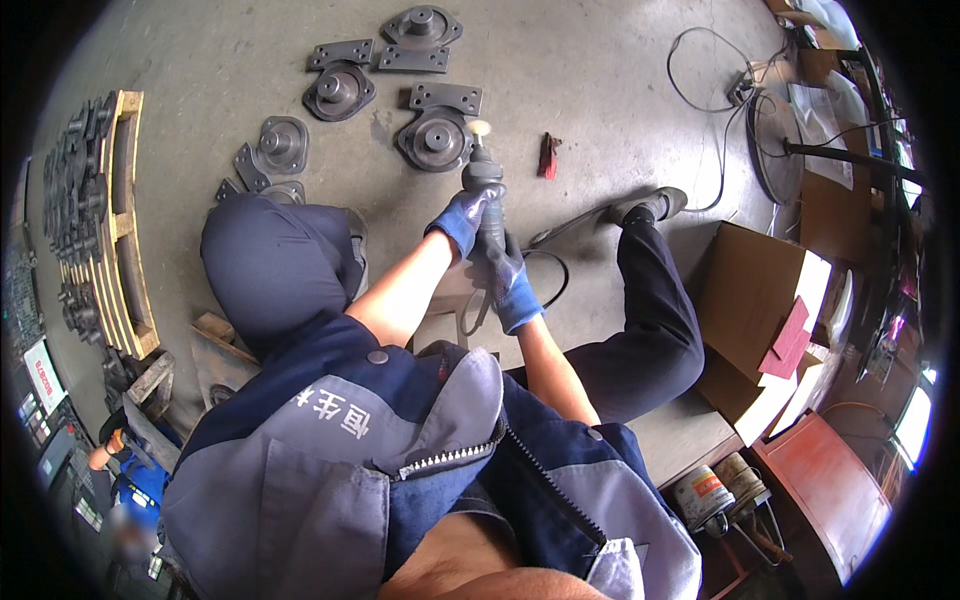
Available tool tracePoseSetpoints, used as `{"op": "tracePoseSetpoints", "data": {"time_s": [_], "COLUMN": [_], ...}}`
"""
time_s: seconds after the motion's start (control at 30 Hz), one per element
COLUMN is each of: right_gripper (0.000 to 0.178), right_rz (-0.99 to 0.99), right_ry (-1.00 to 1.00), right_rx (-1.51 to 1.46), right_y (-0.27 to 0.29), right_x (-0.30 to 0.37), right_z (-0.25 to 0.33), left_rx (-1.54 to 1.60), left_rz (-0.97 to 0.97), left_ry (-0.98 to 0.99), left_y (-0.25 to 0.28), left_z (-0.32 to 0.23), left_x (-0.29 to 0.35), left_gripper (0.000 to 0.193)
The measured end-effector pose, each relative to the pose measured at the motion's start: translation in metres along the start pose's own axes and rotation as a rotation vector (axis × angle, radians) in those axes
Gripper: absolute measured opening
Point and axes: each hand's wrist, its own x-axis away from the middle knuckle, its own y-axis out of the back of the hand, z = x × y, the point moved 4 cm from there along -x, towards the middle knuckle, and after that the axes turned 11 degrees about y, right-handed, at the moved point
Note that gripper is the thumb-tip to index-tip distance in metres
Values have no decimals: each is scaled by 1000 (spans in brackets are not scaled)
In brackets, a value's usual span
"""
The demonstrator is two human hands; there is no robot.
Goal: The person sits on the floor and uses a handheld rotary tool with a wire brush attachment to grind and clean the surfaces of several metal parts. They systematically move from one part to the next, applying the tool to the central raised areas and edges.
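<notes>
A dark handheld die grinder (484, 174) with a pale round tip (480, 128) points away from me. My left hand (463, 218), in a blue-grey work glove, is closed round the front of its body. Farther back on the same tool, my gloved right hand (512, 285) is closed round the rear end. The tip is at the right edge of a round metal flange (437, 142) with a raised hub, lying on the floor; whether they touch I cannot tell. Against the far side of that flange lies a drilled metal plate (446, 97).
More flanges (338, 92) and plates lie at the far left. A wooden pallet (122, 220) stacked with metal parts stands left. Right of the flange is a red object (549, 157). Cables, a cardboard box (755, 290), a stand and a red cabinet (825, 490) line the right.
</notes>
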Motion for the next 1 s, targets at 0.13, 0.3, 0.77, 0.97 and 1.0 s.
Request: {"op": "tracePoseSetpoints", "data": {"time_s": [0.13, 0.3, 0.77, 0.97, 1.0], "right_gripper": [55, 51, 52, 56, 57], "right_rz": [22, 4, -14, 30, 36], "right_ry": [-7, -21, -81, -110, -127], "right_rx": [-3, 9, -10, -1, 14], "right_y": [-1, 2, 2, 3, 3], "right_x": [0, -3, -1, -1, -1], "right_z": [0, -8, -11, -14, -14], "left_rx": [-114, -109, 27, 23, 20], "left_rz": [21, 34, -43, -65, -76], "left_ry": [-1, 0, -28, -60, -50], "left_y": [2, 3, 10, 21, 20], "left_z": [1, 1, 10, 20, 19], "left_x": [0, -6, -20, -35, -32], "left_gripper": [41, 41, 30, 36, 36]}}
